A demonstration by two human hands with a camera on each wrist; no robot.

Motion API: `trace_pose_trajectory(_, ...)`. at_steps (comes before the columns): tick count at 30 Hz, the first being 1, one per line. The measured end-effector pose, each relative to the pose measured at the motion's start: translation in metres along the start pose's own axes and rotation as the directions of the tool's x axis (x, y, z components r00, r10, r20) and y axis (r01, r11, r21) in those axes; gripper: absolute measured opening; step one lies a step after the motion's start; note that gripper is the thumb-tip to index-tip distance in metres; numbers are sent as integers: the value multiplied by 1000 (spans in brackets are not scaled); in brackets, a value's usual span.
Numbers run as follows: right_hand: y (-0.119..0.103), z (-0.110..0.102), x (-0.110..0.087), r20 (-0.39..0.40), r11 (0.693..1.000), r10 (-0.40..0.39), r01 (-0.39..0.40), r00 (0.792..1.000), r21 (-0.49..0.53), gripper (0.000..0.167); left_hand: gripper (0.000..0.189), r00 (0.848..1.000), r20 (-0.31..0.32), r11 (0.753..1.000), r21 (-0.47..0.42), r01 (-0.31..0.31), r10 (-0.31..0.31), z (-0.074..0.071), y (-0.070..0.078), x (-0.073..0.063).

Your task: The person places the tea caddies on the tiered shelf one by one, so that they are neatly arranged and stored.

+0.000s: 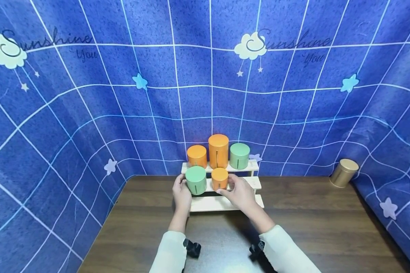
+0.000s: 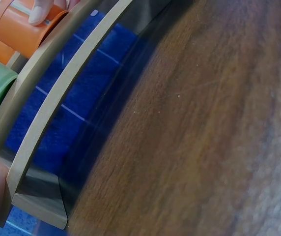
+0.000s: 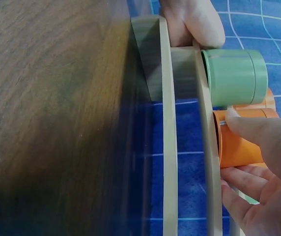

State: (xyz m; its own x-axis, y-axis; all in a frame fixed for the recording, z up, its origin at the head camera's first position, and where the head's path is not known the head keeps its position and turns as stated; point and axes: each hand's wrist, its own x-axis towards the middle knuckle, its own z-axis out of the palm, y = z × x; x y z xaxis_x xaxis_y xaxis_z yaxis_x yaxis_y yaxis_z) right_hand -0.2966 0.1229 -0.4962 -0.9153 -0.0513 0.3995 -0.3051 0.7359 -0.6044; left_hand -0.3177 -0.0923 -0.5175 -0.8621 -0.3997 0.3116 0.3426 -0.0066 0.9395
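Observation:
A light wooden three-step rack [image 1: 212, 203] stands on the table. My right hand [image 1: 240, 192] pinches a small orange canister [image 1: 219, 179] on the middle step, thumb on its front and fingers at its right side. Left of that canister is a green canister [image 1: 196, 180], also on the middle step. My left hand [image 1: 182, 194] grips the rack's left end beside the green canister; its fingertips are partly hidden. In the right wrist view the orange canister [image 3: 238, 142] stands against the step, between the thumb and fingers of my right hand [image 3: 278, 172].
On the top step stand a short orange canister [image 1: 196, 156], a tall orange canister [image 1: 218, 151] and another green canister [image 1: 239, 156]. A gold canister [image 1: 343, 173] sits at the table's back right. Behind the brown wooden table [image 1: 304, 216] hangs a blue curtain [image 1: 198, 98].

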Motion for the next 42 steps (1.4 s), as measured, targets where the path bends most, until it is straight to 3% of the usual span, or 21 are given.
trace_pose_trajectory(9,-5,-1,-1,10,997,0,1,1000,-77,55,29,1000,14,1000,6,1,-1,-1,2,0)
trace_pose_trajectory(23,-5,4,-4,-19,989,-72,69,997,-134,62,30,1000,15,1000,-11,23,-23,-2,4,1)
trace_pose_trajectory(42,-4,6,-5,-15,992,-3,1,1000,-126,75,29,999,36,999,-29,21,-20,-1,4,0)
